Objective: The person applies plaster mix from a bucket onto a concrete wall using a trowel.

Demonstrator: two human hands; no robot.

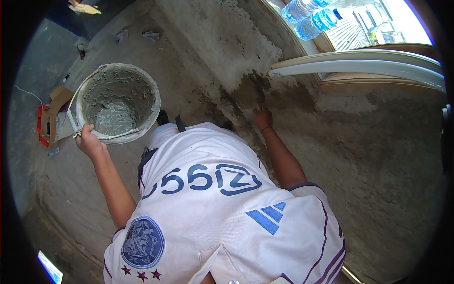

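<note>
A white bucket (154,90) stands tilted toward me at the left, its inside smeared with wet grey mortar (115,118) that pools at the bottom. My left hand (90,141) grips its near rim, where a thin cord-like handle (72,113) passes. Further right, my right hand (262,117) is closed in front of the rough grey wall. Something dark and narrow seems to rise from its fingers, but I cannot make out what it is. Dark damp patches (257,85) mark the surface around this hand.
Left of the bucket lies an open brown and red cardboard box (51,116). Crumpled scraps (151,36) litter the floor beyond. Two clear plastic bottles (314,23) are by the window at the upper right, above a long white strip (359,67) that juts out.
</note>
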